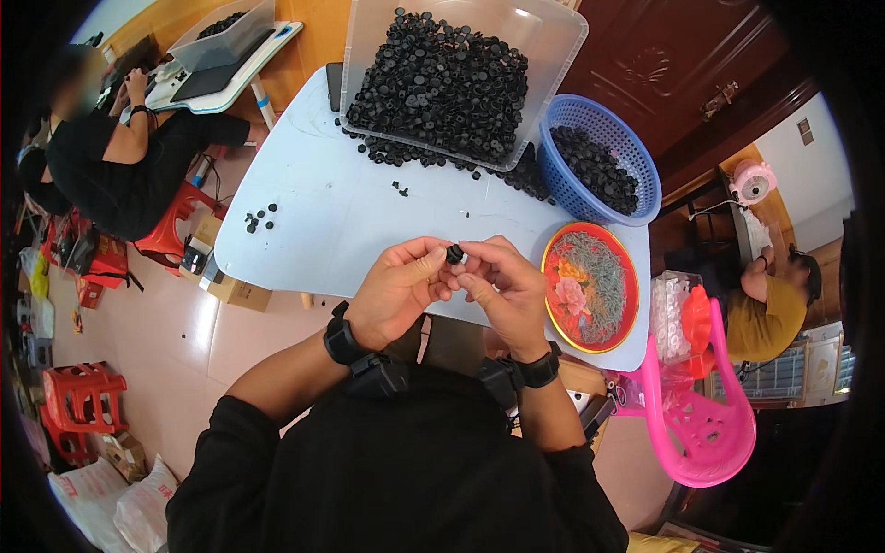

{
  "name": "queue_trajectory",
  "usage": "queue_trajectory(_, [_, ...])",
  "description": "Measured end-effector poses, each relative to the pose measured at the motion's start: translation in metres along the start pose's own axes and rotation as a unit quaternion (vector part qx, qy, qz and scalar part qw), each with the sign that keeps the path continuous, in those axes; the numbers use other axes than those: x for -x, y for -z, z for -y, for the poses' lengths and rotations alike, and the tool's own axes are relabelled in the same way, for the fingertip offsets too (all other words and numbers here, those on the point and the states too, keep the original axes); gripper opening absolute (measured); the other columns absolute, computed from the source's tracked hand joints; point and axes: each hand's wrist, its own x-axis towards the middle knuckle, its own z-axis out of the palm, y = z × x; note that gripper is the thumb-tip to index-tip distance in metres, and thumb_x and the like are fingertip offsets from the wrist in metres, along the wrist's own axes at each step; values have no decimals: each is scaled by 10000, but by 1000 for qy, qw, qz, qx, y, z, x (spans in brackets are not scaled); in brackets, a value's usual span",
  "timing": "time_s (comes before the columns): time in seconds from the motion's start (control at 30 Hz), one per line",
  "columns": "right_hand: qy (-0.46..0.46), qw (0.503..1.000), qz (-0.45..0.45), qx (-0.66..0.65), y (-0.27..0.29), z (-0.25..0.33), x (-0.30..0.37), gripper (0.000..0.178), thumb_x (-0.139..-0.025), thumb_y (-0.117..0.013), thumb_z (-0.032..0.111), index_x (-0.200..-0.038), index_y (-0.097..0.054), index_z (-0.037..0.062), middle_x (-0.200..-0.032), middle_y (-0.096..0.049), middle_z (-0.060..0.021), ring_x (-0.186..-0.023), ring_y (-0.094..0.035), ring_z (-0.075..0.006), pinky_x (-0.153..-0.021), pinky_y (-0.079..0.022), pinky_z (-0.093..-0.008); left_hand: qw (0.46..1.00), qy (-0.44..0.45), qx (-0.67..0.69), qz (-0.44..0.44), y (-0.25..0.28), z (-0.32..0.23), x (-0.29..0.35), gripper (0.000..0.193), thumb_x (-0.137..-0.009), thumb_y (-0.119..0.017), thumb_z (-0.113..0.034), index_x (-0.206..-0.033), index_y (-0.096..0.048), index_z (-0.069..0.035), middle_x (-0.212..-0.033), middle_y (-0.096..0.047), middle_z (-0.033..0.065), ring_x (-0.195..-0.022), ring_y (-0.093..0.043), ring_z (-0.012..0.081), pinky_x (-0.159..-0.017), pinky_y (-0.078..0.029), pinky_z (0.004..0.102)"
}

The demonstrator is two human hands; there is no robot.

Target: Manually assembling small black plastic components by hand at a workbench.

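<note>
Over the near edge of the table, a small round black plastic part (454, 253) is pinched between the fingertips of my left hand (398, 290). My right hand (509, 293) meets it from the other side, its thumb and fingers closed on the same part. Something pale shows beside the part at the right fingertips, too small to name. Right of my hands lies a red floral tray (556, 324) holding many thin grey metal pins or screws (595, 281). Several loose black parts (261, 219) rest on the table's left side.
A clear plastic bin (560, 46) heaped with black parts (442, 83) spills onto the white table (323, 175). Behind the tray stands a blue basket (636, 210) of black parts. A pink chair (705, 452) is at right. People sit at far left (101, 161) and right (770, 318).
</note>
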Motion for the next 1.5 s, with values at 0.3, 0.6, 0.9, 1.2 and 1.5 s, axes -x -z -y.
queue_trajectory(0.3, [43, 995, -59, 73, -10, -13, 0, 290, -692, -670, -58, -972, -614, -7, -790, -526, -34, -599, -497, -58, -503, -399, -175, 1000, 13, -2, -8, 4, 7, -5, 165, -917, -514, -189, -942, -586, -42, -842, -590, 16, -724, -518, 72, -630, -409, 219])
queue_trajectory(0.6, [143, 964, -99, 202, -16, -8, -2, 268, -666, -681, -70, -915, -620, 8, -780, -539, -54, -588, -494, -80, -474, -396, -191, 997, -28, -71, 1, 6, 5, -4, 162, -923, -492, -158, -992, -561, -29, -858, -576, 25, -734, -513, 80, -654, -402, 234])
queue_trajectory(0.9, [145, 962, -116, 199, -20, -11, -2, 209, -698, -663, -68, -889, -617, 3, -747, -549, -58, -538, -502, -74, -425, -377, -187, 999, -10, -35, 4, 9, 9, -4, 136, -916, -512, -181, -944, -572, -63, -888, -586, 6, -790, -517, 79, -673, -401, 241])
queue_trajectory(1.2, [155, 962, -102, 202, -15, -13, -1, 186, -709, -644, -85, -875, -605, -9, -741, -553, -67, -582, -551, -90, -446, -429, -205, 999, -7, -44, 6, 12, 14, -6, 142, -922, -503, -202, -921, -562, -73, -879, -577, 9, -818, -517, 93, -729, -403, 269])
queue_trajectory(1.5, [63, 971, -200, 116, 36, -10, -29, 165, -737, -632, -59, -886, -595, 3, -775, -555, -29, -616, -553, -83, -519, -473, -206, 991, 7, -129, -30, 10, 1, -15, 216, -914, -513, -222, -996, -581, -34, -939, -582, 34, -838, -529, 114, -721, -416, 270])
